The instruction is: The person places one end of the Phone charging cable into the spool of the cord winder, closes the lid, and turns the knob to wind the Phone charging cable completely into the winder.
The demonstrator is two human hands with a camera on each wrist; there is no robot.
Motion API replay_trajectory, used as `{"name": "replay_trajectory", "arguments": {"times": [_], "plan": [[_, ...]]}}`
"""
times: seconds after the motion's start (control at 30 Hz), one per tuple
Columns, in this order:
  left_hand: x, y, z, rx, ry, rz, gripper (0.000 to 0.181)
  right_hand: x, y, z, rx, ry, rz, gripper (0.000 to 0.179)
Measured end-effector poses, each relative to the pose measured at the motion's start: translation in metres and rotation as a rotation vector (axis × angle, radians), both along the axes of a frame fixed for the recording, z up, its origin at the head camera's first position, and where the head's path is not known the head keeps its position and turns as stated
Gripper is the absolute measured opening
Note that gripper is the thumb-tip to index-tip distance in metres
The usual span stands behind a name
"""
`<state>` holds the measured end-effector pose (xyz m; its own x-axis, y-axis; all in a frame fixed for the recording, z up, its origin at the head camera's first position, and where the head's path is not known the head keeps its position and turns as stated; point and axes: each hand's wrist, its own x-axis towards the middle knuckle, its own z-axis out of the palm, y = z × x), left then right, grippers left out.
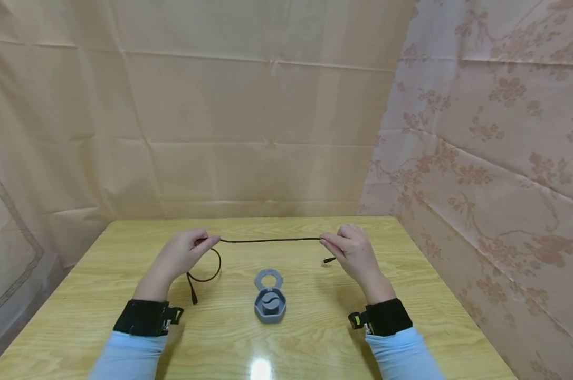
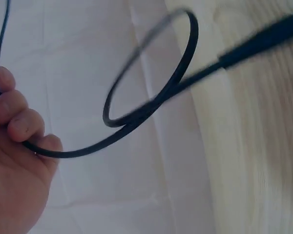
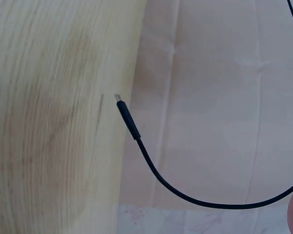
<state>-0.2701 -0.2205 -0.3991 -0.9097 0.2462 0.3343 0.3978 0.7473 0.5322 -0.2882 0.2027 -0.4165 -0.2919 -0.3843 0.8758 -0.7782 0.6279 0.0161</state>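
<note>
A thin black charging cable runs nearly straight between the two hands above the table. My left hand grips it with curled fingers, and a loop with a black plug end hangs from that hand. On the other side my right hand pinches the cable between thumb and fingers. Below that hand a short length droops to a plug with a small metal tip. Between the hands, lower on the table, sits a grey hexagonal holder with a ring-shaped flap lying toward the back.
The light wood table ends at a beige cloth backdrop. A floral cloth hangs along the right side. Black straps with small cameras circle both wrists.
</note>
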Motion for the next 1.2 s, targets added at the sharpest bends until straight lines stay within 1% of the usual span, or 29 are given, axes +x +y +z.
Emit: {"name": "replay_trajectory", "arguments": {"times": [0.1,0.2,0.33,0.4,0.53,0.6,0.7,0.77,0.9,0.97,1.03,1.1,1.2], "plan": [[0.001,-0.009,0.0,0.036,-0.02,0.028,0.047,-0.001,0.006,-0.003,0.005,-0.007,-0.034,0.021],[0.004,-0.017,-0.001,0.04,-0.014,0.069,0.047,-0.001,0.012,-0.006,-0.008,-0.011,-0.109,0.035],[0.007,-0.029,-0.002,0.025,0.004,0.133,0.046,0.002,0.02,-0.009,-0.02,-0.037,-0.232,0.052],[0.008,-0.035,-0.003,0.007,0.015,0.163,0.048,0.004,0.025,-0.01,-0.031,-0.05,-0.281,0.055],[0.009,-0.046,-0.004,-0.035,0.04,0.206,0.052,0.006,0.035,-0.011,-0.062,-0.054,-0.348,0.057],[0.01,-0.051,-0.004,-0.053,0.041,0.223,0.053,0.006,0.039,-0.012,-0.081,-0.056,-0.369,0.058],[0.011,-0.057,-0.003,-0.068,0.026,0.235,0.053,0.006,0.045,-0.012,-0.093,-0.064,-0.398,0.059],[0.012,-0.059,-0.002,-0.06,-0.002,0.226,0.052,0.005,0.047,-0.012,-0.098,-0.073,-0.409,0.059],[0.014,-0.063,-0.003,-0.054,-0.043,0.178,0.052,0.006,0.051,-0.013,-0.105,-0.099,-0.456,0.063],[0.015,-0.065,-0.005,-0.072,-0.056,0.154,0.051,0.007,0.052,-0.013,-0.11,-0.116,-0.48,0.065],[0.015,-0.066,-0.006,-0.105,-0.053,0.139,0.051,0.008,0.052,-0.013,-0.112,-0.141,-0.504,0.067],[0.014,-0.067,-0.007,-0.158,-0.027,0.165,0.052,0.009,0.052,-0.012,-0.116,-0.164,-0.524,0.068],[0.014,-0.07,-0.007,-0.202,0.03,0.236,0.056,0.009,0.052,-0.011,-0.123,-0.2,-0.548,0.047]]}}
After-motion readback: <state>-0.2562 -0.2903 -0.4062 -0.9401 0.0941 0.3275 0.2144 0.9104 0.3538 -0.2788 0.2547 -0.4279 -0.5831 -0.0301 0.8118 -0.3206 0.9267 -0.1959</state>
